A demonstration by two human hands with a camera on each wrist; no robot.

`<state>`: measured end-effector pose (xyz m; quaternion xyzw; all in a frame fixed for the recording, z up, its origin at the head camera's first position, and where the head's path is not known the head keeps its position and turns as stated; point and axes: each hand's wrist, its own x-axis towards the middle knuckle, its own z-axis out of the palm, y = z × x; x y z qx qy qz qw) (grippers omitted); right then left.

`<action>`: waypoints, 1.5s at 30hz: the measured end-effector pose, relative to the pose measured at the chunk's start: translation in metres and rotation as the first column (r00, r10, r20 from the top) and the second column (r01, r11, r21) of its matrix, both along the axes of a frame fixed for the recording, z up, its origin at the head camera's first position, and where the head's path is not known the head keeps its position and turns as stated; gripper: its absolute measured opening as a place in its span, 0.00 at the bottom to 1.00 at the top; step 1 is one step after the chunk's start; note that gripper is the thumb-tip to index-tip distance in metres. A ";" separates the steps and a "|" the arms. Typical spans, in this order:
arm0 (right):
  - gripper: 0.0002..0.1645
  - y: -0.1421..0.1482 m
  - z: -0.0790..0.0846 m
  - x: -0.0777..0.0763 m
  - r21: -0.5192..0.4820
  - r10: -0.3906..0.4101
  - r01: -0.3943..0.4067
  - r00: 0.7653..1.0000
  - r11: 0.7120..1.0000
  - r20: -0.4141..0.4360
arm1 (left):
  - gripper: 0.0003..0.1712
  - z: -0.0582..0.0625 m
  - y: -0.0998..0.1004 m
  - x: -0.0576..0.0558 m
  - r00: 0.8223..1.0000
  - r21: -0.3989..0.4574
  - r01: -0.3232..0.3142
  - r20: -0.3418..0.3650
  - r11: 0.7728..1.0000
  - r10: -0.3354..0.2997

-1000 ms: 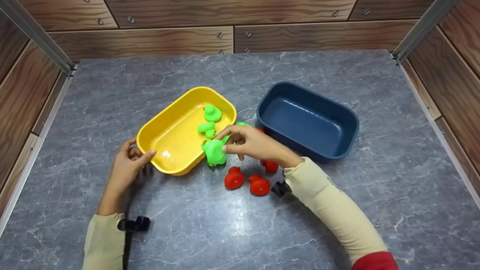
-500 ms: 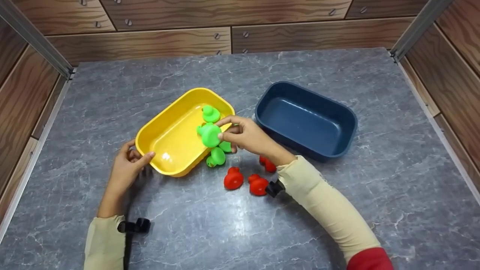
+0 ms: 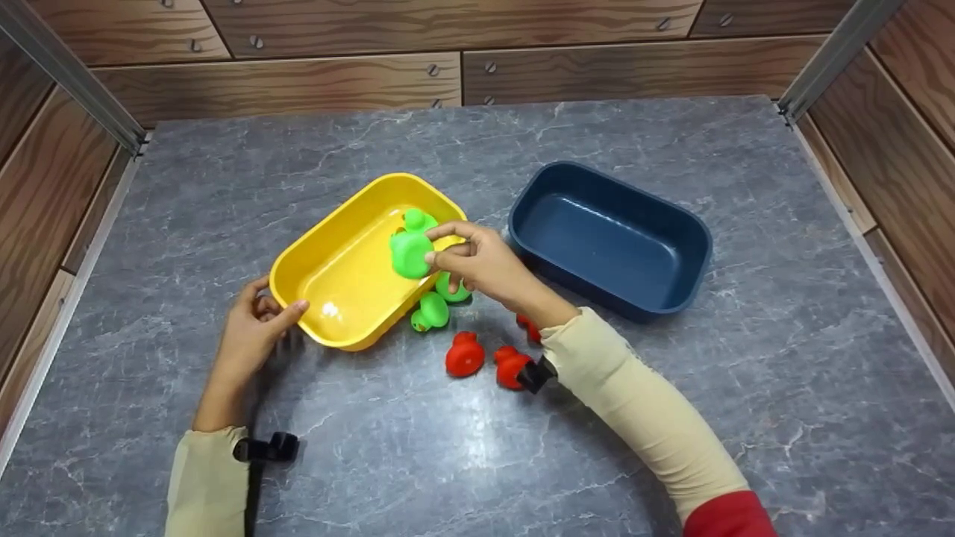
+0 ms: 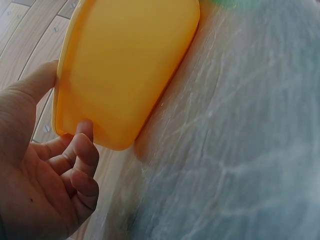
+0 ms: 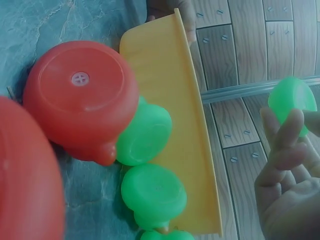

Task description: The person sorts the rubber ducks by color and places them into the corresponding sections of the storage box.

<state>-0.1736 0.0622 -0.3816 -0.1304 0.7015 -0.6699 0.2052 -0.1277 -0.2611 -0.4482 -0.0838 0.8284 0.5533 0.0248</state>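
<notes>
Pinching a bright-green, rounded, rubbery-looking toy duck (image 3: 411,256) with the right hand (image 3: 489,265) above the yellow, oblong, plastic-looking tub (image 3: 347,280), gripped its end with the left hand (image 3: 254,317) — judged the duck light, squeezable, best held round the body.

From above and from its near side, the yellow tub (image 3: 339,272) is looked at by the head camera, which is directed forward and down, with the grey table (image 3: 388,447) shown around it. By the left wrist camera, the tub's outer wall is viewed sideways and closely, from the end held by the left hand (image 4: 47,175); the green blur (image 4: 235,3) beyond is perhaps a toy. By the right wrist camera, the same wall is faced sideways, from behind a much nearer red duck (image 5: 80,102). The tub is shared by all views.
</notes>
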 end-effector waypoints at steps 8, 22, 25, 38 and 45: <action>0.19 -0.010 -0.001 0.000 -0.021 -0.049 0.049 0.999 0.999 0.018 | 0.38 0.000 0.000 0.000 1.000 0.000 -0.010 0.008 1.000 0.010; 0.18 -0.023 -0.009 -0.002 -0.022 -0.141 0.144 0.984 0.989 0.110 | 0.37 0.001 0.001 0.000 1.000 0.013 -0.017 0.004 1.000 0.017; 0.18 -0.026 -0.009 -0.002 -0.024 -0.155 0.160 0.980 0.987 0.126 | 0.36 0.001 0.001 0.001 1.000 0.013 -0.009 0.001 1.000 0.009; 0.20 -0.034 -0.014 -0.003 -0.028 -0.201 0.207 0.968 0.978 0.149 | 0.36 0.003 0.000 0.002 1.000 -0.012 0.006 -0.026 1.000 -0.007; 0.20 -0.034 -0.016 -0.003 0.019 -0.154 0.153 0.978 0.988 0.138 | 0.35 0.004 0.001 0.002 1.000 0.020 -0.004 -0.015 1.000 0.004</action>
